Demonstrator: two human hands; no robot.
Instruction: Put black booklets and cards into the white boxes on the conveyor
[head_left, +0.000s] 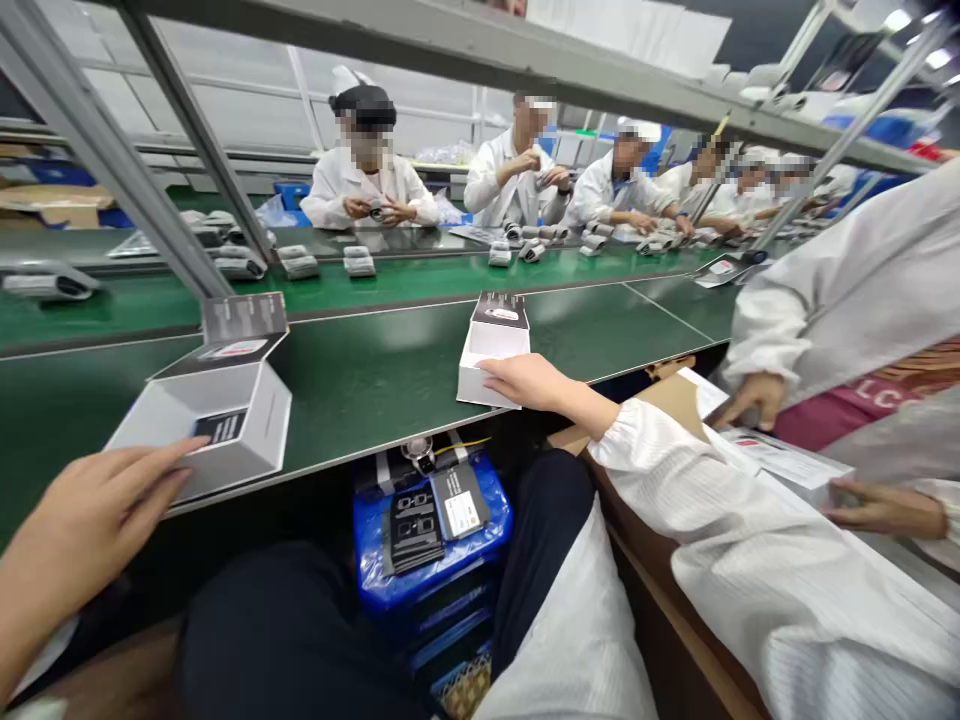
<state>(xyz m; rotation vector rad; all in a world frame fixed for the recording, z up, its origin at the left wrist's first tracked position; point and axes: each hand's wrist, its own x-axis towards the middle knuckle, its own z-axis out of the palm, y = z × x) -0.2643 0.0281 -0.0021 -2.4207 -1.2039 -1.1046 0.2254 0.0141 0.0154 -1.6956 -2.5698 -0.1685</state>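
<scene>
On the left of the green worktop stands an open white box (259, 425), its dark printed lid folded back. A black card or booklet (221, 427) lies inside it. My left hand (105, 515) is closed over the box's front wall, one fingertip at the booklet's edge. Further right is a smaller-looking open white box (480, 388), also with a dark printed lid raised behind it. My right hand (532, 382) grips its near wall, fingers over the rim. No contents show in this second box.
Below the worktop edge, a blue crate (375, 590) carries black printed booklets (416, 530). A cardboard box (645, 570) stands by my right leg. A co-worker's hand (885, 505) holds a white box at right. Grey-white devices (360, 262) line the green belt; co-workers sit opposite.
</scene>
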